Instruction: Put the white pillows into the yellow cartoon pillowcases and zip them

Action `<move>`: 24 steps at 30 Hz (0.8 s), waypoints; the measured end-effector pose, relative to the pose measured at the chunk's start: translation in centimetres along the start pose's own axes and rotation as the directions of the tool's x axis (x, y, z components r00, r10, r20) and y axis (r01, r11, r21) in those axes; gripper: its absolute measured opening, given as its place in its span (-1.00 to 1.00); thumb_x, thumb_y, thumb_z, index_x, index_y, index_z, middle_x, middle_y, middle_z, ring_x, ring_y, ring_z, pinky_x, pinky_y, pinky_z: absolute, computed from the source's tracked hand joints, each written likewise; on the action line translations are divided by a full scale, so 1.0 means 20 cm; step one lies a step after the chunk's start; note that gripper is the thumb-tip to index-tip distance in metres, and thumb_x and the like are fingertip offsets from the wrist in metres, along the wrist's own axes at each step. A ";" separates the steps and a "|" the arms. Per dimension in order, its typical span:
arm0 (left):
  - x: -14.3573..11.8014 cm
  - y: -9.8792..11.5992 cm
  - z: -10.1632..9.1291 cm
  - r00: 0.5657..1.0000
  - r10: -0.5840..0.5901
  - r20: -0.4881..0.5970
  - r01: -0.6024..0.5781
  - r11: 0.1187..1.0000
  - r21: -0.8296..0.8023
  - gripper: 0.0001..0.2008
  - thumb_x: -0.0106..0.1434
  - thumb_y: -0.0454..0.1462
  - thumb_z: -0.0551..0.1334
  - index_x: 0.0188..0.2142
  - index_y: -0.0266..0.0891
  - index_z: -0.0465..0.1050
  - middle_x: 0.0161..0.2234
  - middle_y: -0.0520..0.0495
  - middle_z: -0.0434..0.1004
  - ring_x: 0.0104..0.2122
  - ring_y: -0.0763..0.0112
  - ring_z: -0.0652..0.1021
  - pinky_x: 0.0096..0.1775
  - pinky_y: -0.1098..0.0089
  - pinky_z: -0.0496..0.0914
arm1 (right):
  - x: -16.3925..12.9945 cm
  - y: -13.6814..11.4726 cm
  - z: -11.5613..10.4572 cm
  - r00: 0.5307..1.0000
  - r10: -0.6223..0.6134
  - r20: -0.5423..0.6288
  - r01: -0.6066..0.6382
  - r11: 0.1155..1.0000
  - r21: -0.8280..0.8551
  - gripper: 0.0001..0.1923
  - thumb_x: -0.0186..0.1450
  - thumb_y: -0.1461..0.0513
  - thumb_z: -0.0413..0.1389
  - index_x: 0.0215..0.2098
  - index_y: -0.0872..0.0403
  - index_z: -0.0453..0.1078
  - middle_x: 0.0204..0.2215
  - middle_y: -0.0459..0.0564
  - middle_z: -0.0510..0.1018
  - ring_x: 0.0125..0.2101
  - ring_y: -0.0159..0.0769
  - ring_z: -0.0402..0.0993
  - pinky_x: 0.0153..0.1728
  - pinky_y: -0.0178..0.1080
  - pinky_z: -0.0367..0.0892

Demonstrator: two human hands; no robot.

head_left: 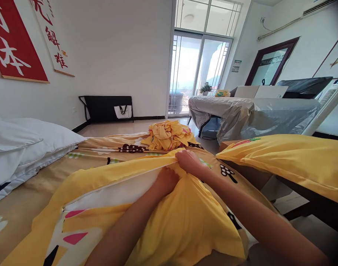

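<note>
A yellow pillowcase [171, 229] with pink, white and black print lies in front of me. Through its long side opening shows a white pillow [119, 192]. My left hand [167, 180] is closed at the far end of this opening, gripping the pillowcase fabric, with its fingertips partly hidden. Just beyond it, my right hand [189, 161] pinches the pillowcase's far edge near the corner. The cloth bunches into folds below both hands.
White pillows [27, 144] lie at left on the patterned bed sheet [33, 192]. A crumpled yellow cloth bundle [169, 135] sits at the bed's far edge. To the right is a plump yellow pillow [291, 159]. A plastic-covered table [282, 114] stands beyond.
</note>
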State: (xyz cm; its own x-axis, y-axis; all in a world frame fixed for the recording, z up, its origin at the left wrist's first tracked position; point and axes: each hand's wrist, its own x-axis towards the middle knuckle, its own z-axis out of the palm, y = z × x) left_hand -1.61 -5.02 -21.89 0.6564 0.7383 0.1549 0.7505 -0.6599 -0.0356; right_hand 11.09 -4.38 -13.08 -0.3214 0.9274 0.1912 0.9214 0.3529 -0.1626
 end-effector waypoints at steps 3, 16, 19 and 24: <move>0.08 0.00 -0.03 0.998 -0.040 0.038 0.042 0.997 -0.071 -0.72 0.28 -0.21 0.11 -0.26 -0.30 0.56 -0.26 -0.25 0.60 -0.16 0.08 0.55 0.00 0.14 0.32 | -0.02 -0.04 -0.01 0.997 0.051 -0.064 -0.055 0.996 -0.072 -0.71 0.21 0.47 -0.09 -0.22 0.19 0.41 -0.10 0.32 0.45 -0.05 -0.02 0.37 -0.13 -0.15 0.23; 0.22 -0.02 0.07 0.871 -0.422 -0.253 0.376 0.903 -0.210 -0.52 0.35 -0.36 0.01 0.26 -0.27 0.13 0.19 -0.33 0.26 0.23 0.05 0.24 0.21 0.03 0.09 | 0.06 0.05 0.13 0.987 0.094 -0.134 -0.083 0.993 0.088 -0.64 0.12 0.42 -0.13 -0.16 0.11 0.32 -0.26 0.02 0.54 -0.24 -0.25 0.42 -0.33 -0.34 0.19; 0.23 -0.02 0.10 0.892 -0.382 -0.243 0.334 0.918 -0.216 -0.52 0.35 -0.34 0.03 0.26 -0.25 0.14 0.22 -0.27 0.24 0.22 0.11 0.25 0.21 0.11 0.13 | 0.07 0.08 0.10 0.997 0.017 -0.074 -0.009 0.995 0.101 -0.70 0.12 0.38 -0.03 -0.18 0.09 0.37 -0.25 -0.03 0.55 -0.24 -0.30 0.43 -0.29 -0.38 0.22; 0.27 -0.04 0.13 0.866 -0.454 -0.210 0.405 0.883 -0.239 -0.57 0.38 -0.30 -0.04 0.20 -0.36 0.21 0.22 -0.36 0.22 0.20 -0.01 0.27 0.20 0.00 0.10 | 0.03 0.09 0.07 1.000 -0.002 -0.006 0.002 1.000 0.002 -0.63 0.07 0.47 -0.02 -0.21 0.10 0.43 -0.23 0.04 0.56 -0.17 -0.22 0.44 -0.21 -0.34 0.21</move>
State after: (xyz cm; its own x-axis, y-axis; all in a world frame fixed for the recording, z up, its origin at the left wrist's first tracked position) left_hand 1.51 -0.16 -23.56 0.2119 0.9095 0.3577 0.9101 -0.3170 0.2668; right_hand 12.20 -3.10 -14.69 -0.3221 0.9260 0.1971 0.9203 0.3551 -0.1643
